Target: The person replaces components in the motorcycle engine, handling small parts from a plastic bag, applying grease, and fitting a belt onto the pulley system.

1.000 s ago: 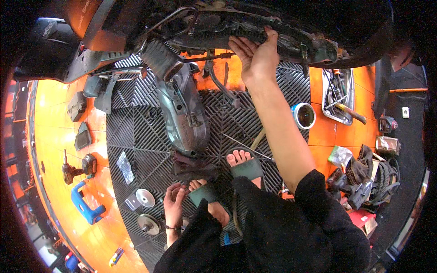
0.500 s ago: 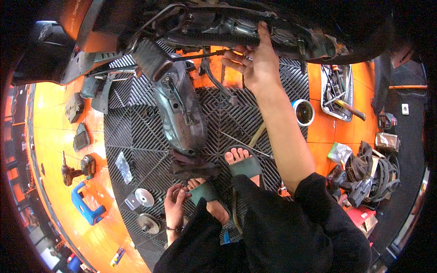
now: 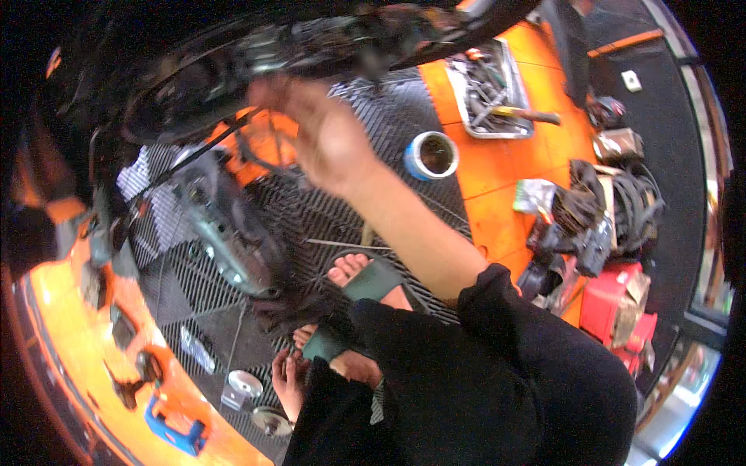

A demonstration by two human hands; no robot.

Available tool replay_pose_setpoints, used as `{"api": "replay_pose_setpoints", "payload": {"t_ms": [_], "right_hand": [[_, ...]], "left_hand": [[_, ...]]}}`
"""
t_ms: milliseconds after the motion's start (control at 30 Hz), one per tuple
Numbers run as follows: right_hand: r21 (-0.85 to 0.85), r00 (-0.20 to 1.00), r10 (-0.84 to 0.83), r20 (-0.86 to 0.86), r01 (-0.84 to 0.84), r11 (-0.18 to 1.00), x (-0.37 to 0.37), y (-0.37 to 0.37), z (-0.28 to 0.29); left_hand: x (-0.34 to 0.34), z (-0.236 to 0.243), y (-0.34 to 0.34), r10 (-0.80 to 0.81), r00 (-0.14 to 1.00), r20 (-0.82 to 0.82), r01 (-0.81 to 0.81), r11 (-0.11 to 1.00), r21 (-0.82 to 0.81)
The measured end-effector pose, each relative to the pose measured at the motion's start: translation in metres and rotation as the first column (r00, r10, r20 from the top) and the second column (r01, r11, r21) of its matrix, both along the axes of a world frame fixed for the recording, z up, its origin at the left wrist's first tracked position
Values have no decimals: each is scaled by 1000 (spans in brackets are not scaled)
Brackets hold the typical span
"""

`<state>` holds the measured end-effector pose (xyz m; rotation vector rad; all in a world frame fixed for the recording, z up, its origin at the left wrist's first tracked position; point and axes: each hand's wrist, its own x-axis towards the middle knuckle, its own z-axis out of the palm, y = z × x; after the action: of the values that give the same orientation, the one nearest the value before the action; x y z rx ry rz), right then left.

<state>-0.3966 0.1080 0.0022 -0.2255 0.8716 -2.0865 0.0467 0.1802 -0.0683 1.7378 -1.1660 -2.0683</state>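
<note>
My right hand (image 3: 330,144) reaches up to the dark underside of a scooter-like vehicle (image 3: 225,66). Motion smears its fingers, so whether they grip anything there is unclear. Just left of it, a thin black rod or cable (image 3: 198,151) slants downward. Below lies a long grey metal engine cover (image 3: 233,241) on the ribbed black mat (image 3: 256,202), with a dark cloth (image 3: 299,309) at its near end. My left hand (image 3: 289,382) hangs low beside my left foot, fingers loosely bent and apart, holding nothing I can see. Two round metal parts (image 3: 245,384) sit to its left.
A white-and-blue tub (image 3: 433,156) of dark contents and a metal tray (image 3: 505,133) of tools stand at right. Beyond are hoses (image 3: 633,210) and a red box (image 3: 614,299). On the left orange floor lie a power drill (image 3: 132,380) and a blue frame-shaped part (image 3: 175,431).
The view has swung to the right and tilted. My right hand's raised thumb and spread fingers have become a blur against the vehicle's underside. My left hand stays low by my foot.
</note>
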Motion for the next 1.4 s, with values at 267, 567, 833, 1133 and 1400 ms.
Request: {"api": "replay_pose_setpoints", "payload": {"t_ms": [267,567,833,1133,1400], "right_hand": [[539,492,222,-842,748,388,-42,195,-84],[316,79,820,-567,940,128,-157,300,-175],[498,110,824,-556,838,223,-130,333,-156],[580,457,486,-745,803,134,-133,360,-139],[614,545,669,-506,772,-164,-184,360,-182]], "left_hand": [[35,-25,25,-142,969,201,164,981,-100],[16,-36,21,-214,947,240,224,974,-18],[3,-40,20,-233,936,264,235,972,25],[5,-40,16,-221,928,301,217,975,46],[10,-38,18,-202,931,303,192,979,62]]}}
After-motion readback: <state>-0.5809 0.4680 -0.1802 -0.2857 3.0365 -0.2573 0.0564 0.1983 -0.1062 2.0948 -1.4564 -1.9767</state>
